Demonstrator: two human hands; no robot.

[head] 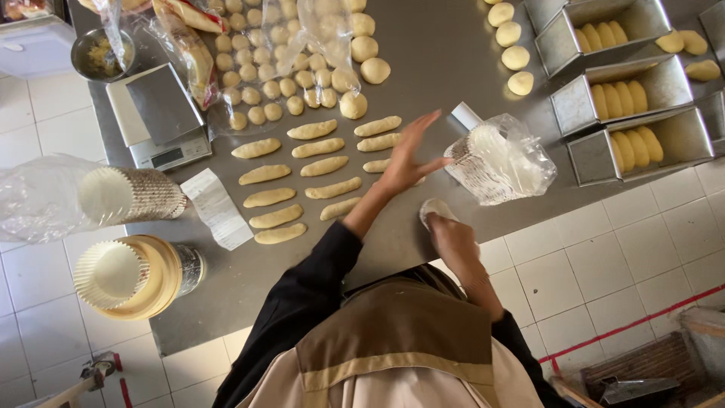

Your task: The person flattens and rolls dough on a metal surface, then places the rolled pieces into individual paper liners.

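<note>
You are pressing a dough piece against the surface under your right hand, fingers together on it, while your left hand is hovering with fingers apart over the rolled dough logs, so the next roll seems to need even pressure.

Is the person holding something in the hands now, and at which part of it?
The left hand is open above the table, holding nothing. The right hand presses a piece of dough against the steel table, covering its near end.

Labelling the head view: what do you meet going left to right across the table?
Stack of paper cups in a bag → scale → paper slip → oblong dough pieces → left hand → bagged paper cups → loaf tins with dough.
</note>
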